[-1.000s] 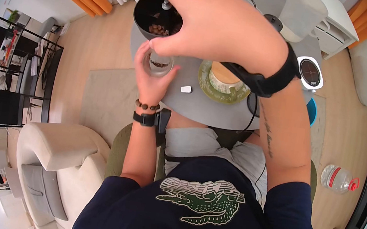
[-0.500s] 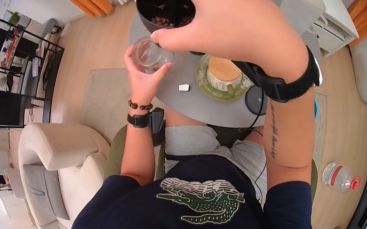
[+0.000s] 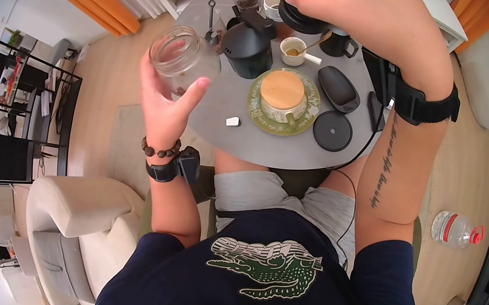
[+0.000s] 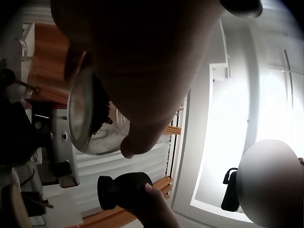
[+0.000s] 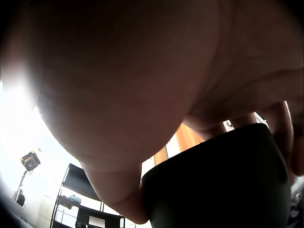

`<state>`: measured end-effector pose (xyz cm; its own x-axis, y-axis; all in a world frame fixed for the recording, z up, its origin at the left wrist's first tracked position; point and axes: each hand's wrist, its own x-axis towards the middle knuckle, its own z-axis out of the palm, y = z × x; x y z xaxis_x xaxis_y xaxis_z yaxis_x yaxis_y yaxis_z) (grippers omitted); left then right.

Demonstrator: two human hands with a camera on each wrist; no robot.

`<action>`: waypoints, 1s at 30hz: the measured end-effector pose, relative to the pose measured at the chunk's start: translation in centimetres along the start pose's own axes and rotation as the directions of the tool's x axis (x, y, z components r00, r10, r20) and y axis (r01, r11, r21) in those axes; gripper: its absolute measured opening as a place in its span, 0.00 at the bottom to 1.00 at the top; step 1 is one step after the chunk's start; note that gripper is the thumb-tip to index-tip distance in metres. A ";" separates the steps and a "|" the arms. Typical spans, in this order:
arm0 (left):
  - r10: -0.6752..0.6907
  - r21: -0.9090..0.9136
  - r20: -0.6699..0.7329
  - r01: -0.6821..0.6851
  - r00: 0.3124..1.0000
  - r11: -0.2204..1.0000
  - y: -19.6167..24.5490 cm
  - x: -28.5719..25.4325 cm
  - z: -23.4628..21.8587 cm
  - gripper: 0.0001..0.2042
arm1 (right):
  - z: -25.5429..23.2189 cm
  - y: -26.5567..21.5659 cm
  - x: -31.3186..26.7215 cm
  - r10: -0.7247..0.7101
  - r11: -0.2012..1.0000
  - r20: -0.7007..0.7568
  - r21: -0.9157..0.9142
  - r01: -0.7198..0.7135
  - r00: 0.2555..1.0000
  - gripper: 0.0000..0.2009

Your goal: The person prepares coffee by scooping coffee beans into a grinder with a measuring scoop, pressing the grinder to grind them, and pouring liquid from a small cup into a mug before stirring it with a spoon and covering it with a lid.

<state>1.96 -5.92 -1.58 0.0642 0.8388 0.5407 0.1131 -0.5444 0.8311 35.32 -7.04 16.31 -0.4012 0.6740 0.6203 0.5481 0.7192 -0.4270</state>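
In the head view the left hand (image 3: 165,104) grips a clear glass jar (image 3: 183,65) at the table's left side, its mouth tilted toward the camera. The left wrist view shows dark grounds (image 4: 99,107) inside the jar (image 4: 80,114). At the table's far edge the right hand (image 3: 376,19) holds a black grinder body (image 3: 305,1) up, thumb on its near side. Jar and grinder are well apart. In the right wrist view the fingers curl round the black body (image 5: 216,183). Its inside is hidden.
On the grey table (image 3: 227,140) stand a black kettle-like vessel (image 3: 247,49), a wooden-lidded cup (image 3: 282,91) on a green plate (image 3: 257,116), a small cup with a spoon (image 3: 292,50), a black mouse-shaped object (image 3: 338,89), a round black disc (image 3: 333,131) and a small white piece (image 3: 233,121).
The hands have moved apart: the right hand carried the grinder to the right, away from the jar, and the left hand shifted left and nearer with the jar. More of the tabletop shows.
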 end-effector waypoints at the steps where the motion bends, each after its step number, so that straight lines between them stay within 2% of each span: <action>1: 0.011 -0.002 0.005 -0.011 1.000 1.000 -0.2 0.0 0.3 0.44 | -1.1 -1.6 -0.2 0.230 0.944 0.140 0.208 -0.256 0.963 0.31; 5: -0.035 -0.059 -0.017 0.034 0.999 0.998 -2.1 -0.5 1.1 0.44 | -1.6 -2.3 -0.7 0.266 0.912 0.138 0.284 -0.295 0.954 0.29; 7: -0.109 -0.092 -0.046 0.104 0.993 0.990 -2.6 -0.9 0.8 0.43 | 0.2 -1.3 -0.9 0.225 0.974 0.086 -0.048 -0.221 0.971 0.27; 8: -0.109 -0.091 -0.048 0.104 0.993 0.990 -2.8 -1.0 0.6 0.43 | 3.0 -2.1 -2.3 -0.158 0.987 -0.312 -0.093 0.135 0.937 0.23; 9: -0.130 -0.076 -0.073 0.125 0.989 0.989 -2.9 -1.2 0.2 0.42 | 3.9 -0.2 -1.8 0.134 0.983 -0.060 -0.114 -0.141 0.989 0.30; 11: -0.155 -0.055 -0.103 0.150 0.982 0.987 -3.5 -1.2 -0.3 0.42 | 6.9 1.3 -1.5 0.056 0.981 -0.073 -0.181 -0.068 0.996 0.31; 13: -0.169 0.012 -0.161 0.173 0.972 0.985 -3.9 -1.5 -1.8 0.42 | 9.0 0.9 -0.8 0.063 0.986 -0.071 -0.153 -0.073 0.995 0.33; 15: -0.160 0.037 -0.195 0.171 0.968 0.985 -3.6 -1.7 -3.3 0.41 | 10.6 0.1 0.2 0.278 0.958 0.166 -0.117 -0.261 0.946 0.37; 17: -0.152 0.067 -0.230 0.171 0.961 0.983 -3.5 -1.9 -4.1 0.41 | 13.1 1.1 0.8 0.271 0.961 0.181 -0.106 -0.256 0.945 0.40; 19: -0.136 0.101 -0.288 0.171 0.948 0.980 -3.3 -2.6 -5.2 0.35 | 15.7 1.1 1.6 0.262 0.964 0.122 -0.081 -0.254 0.957 0.35; 20: -0.135 0.104 -0.296 0.172 0.945 0.980 -3.5 -2.9 -5.6 0.35 | 16.3 1.0 1.9 0.255 0.966 0.128 -0.077 -0.247 0.958 0.35; 25: -0.214 0.162 -0.368 0.289 0.905 0.943 -5.2 -4.6 -6.5 0.36 | 19.3 0.9 3.2 0.308 0.947 0.257 -0.170 -0.271 0.916 0.36; 26: -0.216 0.160 -0.372 0.291 0.903 0.943 -5.5 -4.9 -6.6 0.36 | 19.9 0.8 3.3 0.306 0.948 0.261 -0.171 -0.268 0.916 0.36; 28: -0.225 0.179 -0.446 0.332 0.867 0.926 -6.1 -5.4 -6.4 0.42 | 21.2 0.8 3.2 0.303 0.949 0.380 -0.205 -0.240 0.874 0.38; 30: -0.206 0.208 -0.463 0.331 0.862 0.920 -6.6 -5.8 -6.5 0.42 | 23.4 1.7 3.2 0.298 0.951 0.405 -0.209 -0.229 0.865 0.37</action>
<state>-5.59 -7.24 -9.36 -0.4266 0.8317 0.3554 0.3316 -0.2218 0.9170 17.79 0.34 2.16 -0.4807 0.8652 0.1428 0.7667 0.4937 -0.4105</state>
